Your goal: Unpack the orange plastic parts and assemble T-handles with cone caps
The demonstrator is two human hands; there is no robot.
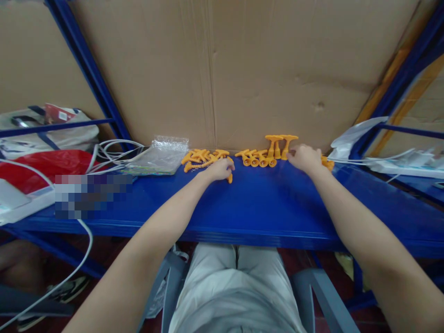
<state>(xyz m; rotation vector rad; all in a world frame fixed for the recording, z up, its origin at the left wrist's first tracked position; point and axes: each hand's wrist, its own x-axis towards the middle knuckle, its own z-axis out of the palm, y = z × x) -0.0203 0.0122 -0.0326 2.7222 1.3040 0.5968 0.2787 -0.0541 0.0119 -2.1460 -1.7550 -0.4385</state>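
My left hand (221,169) is closed around an orange T-handled piece (230,179), part of which shows below the fingers. Left of it lies a loose pile of similar orange T-shaped pieces (199,157), some with a spiral shaft like a corkscrew. My right hand (305,158) is curled, with its fingertips at the foot of an upright orange T-handled piece (286,144). Another upright piece (273,143) stands beside that one. Several more pieces (254,159) lie in a row, their round hollow ends facing me. Further orange parts (327,163) are partly hidden behind my right wrist.
The blue table (256,208) backs onto a cardboard wall (256,69). Clear plastic bags (163,155), white cables (111,152) and a red bag (34,169) lie left. White plastic (350,136) and a power strip (412,162) are right. Blue posts (90,69) frame both sides.
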